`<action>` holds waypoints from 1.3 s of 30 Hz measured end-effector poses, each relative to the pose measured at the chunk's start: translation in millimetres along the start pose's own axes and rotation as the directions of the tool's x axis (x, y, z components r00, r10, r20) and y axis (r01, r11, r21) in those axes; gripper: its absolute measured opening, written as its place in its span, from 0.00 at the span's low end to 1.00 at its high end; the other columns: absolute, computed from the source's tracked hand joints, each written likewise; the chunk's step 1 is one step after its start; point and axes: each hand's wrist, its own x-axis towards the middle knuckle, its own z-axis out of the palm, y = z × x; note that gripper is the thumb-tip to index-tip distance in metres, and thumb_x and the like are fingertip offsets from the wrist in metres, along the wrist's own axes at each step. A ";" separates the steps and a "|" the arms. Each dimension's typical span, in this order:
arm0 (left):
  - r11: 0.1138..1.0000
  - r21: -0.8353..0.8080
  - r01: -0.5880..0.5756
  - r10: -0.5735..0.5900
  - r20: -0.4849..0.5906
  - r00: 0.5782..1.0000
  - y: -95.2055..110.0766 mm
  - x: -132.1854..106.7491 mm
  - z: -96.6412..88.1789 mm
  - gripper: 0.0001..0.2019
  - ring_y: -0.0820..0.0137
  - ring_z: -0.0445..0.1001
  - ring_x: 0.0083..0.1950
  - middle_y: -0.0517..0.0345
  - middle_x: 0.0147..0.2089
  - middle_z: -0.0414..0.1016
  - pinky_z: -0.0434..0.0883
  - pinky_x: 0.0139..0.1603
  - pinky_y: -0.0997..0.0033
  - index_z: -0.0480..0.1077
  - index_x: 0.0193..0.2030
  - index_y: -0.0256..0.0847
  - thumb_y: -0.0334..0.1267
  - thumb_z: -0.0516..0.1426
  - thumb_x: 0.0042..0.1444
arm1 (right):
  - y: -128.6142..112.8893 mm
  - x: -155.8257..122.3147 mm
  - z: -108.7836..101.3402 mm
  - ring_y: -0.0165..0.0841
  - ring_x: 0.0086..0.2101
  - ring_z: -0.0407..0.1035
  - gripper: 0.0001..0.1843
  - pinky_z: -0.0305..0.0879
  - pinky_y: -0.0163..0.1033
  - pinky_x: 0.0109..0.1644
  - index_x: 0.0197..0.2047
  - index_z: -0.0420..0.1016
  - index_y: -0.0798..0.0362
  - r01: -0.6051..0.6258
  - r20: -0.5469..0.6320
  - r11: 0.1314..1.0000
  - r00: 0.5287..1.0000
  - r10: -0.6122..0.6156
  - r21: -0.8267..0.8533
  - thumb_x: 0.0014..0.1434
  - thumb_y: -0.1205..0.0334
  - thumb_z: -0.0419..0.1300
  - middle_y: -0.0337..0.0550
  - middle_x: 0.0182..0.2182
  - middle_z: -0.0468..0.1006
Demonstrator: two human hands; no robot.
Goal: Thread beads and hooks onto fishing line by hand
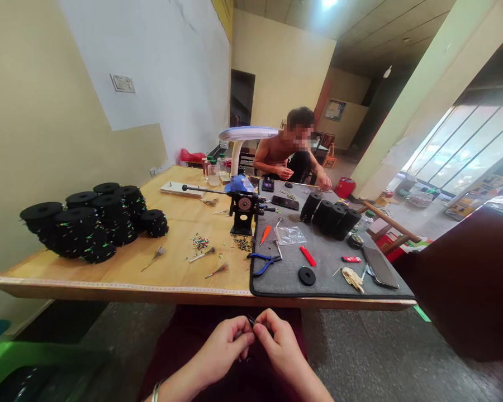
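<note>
In front of the table edge, low over my lap, my left hand (233,341) and my right hand (274,338) come together with their fingers pinched. A small dark slender thing (250,319) shows between the fingertips of both; its kind is too small to make out. Nearest to them on the grey mat (272,286) lie blue-handled pliers (265,262) and a flat black ring (307,276). A black hand-crank counter machine (242,211) with a long rod stands at the mat's left edge.
Black foam-like spools (77,223) with bright bits are stacked at left; more black rolls (329,215) stand on the mat. Small coloured beads (200,241), wispy bundles (155,258), a red cutter (307,255) and phones (379,267) lie about. Behind a white lamp (248,134) sits another person (291,151).
</note>
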 end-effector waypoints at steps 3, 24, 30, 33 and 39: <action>1.000 0.019 -0.007 0.007 -0.003 1.000 3.0 -0.7 -0.8 0.12 0.74 0.58 0.24 0.66 0.20 0.62 0.56 0.28 0.74 0.61 0.24 0.40 0.43 0.55 0.53 | 0.6 0.6 0.6 0.28 0.25 0.61 0.12 0.54 0.31 0.30 0.30 0.68 0.53 0.006 0.002 1.000 1.000 -0.006 0.007 0.60 0.56 0.53 0.34 0.23 0.70; 0.961 -0.267 0.069 -0.091 -0.072 0.993 8.0 -5.6 -6.3 0.19 0.76 0.63 0.20 0.62 0.19 0.70 0.56 0.23 0.76 0.66 0.25 0.38 0.54 0.60 0.47 | 3.2 61.4 -66.0 0.35 0.35 0.68 0.10 0.58 0.35 0.38 0.40 0.73 0.50 0.317 0.138 0.673 0.942 -0.307 -0.668 0.61 0.55 0.56 0.43 0.33 0.77; 0.940 -0.340 0.009 -0.054 -0.122 0.991 16.4 -9.7 -5.8 0.19 0.72 0.69 0.27 0.56 0.25 0.75 0.61 0.26 0.75 0.71 0.24 0.37 0.53 0.62 0.45 | -2.3 95.6 -86.4 0.40 0.43 0.66 0.10 0.57 0.42 0.47 0.44 0.75 0.48 0.427 0.297 0.507 0.900 -0.319 -0.748 0.60 0.58 0.58 0.47 0.40 0.78; 0.952 -0.298 -0.062 -0.006 -0.222 0.975 17.9 -11.5 -6.7 0.17 0.65 0.73 0.38 0.51 0.38 0.78 0.68 0.36 0.70 0.74 0.23 0.39 0.52 0.63 0.45 | -6.9 87.1 -75.6 0.44 0.48 0.65 0.14 0.55 0.47 0.52 0.49 0.74 0.48 0.385 0.208 0.599 0.916 -0.344 -0.702 0.60 0.61 0.58 0.50 0.48 0.76; 0.934 -0.293 -0.205 0.070 -0.412 0.909 11.1 -7.9 -13.6 0.14 0.54 0.65 0.60 0.48 0.56 0.73 0.59 0.61 0.59 0.76 0.24 0.40 0.50 0.62 0.47 | -25.6 45.6 -7.5 0.38 0.39 0.72 0.19 0.65 0.40 0.44 0.44 0.75 0.50 0.215 0.185 0.967 0.953 -0.239 0.139 0.66 0.52 0.45 0.46 0.37 0.79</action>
